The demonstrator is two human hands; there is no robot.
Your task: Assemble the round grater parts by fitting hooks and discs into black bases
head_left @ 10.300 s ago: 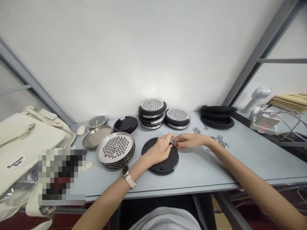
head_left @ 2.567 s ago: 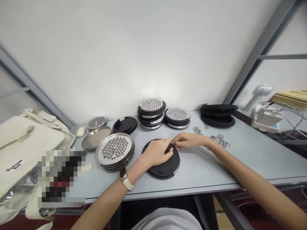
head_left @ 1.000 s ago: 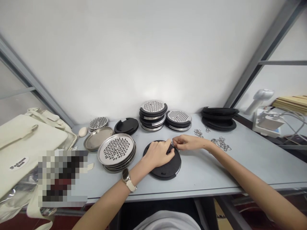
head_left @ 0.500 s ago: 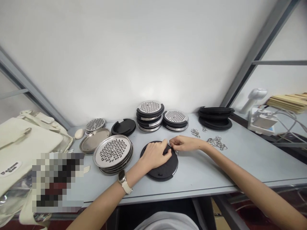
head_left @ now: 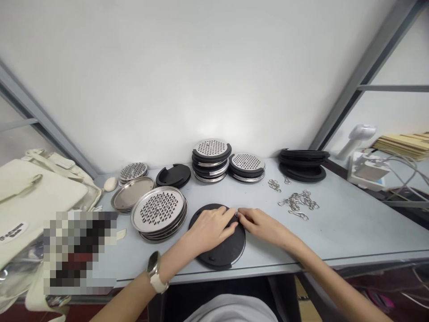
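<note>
A round black disc [head_left: 224,252] lies near the table's front edge. My left hand [head_left: 212,226] rests over its upper part, fingers pressed near the right rim. At that rim my right hand [head_left: 258,223] pinches a small metal clip [head_left: 236,214], partly hidden by the fingertips. Right of my hands is a loose heap of metal clips [head_left: 296,202], with a smaller group [head_left: 274,185] behind it. To the left stands a stack of metal grater discs [head_left: 161,209].
Stacked discs with perforated metal tops [head_left: 211,150] stand by the wall, beside a lower stack [head_left: 247,163]. Black rings [head_left: 303,172] are piled at back right. A cream bag [head_left: 43,192] occupies the left, and a white device [head_left: 367,172] the right.
The black disc and both hands have shifted slightly down and left. My right hand has turned flatter. A clip now lies in front of the heap, which has spread toward the left.
</note>
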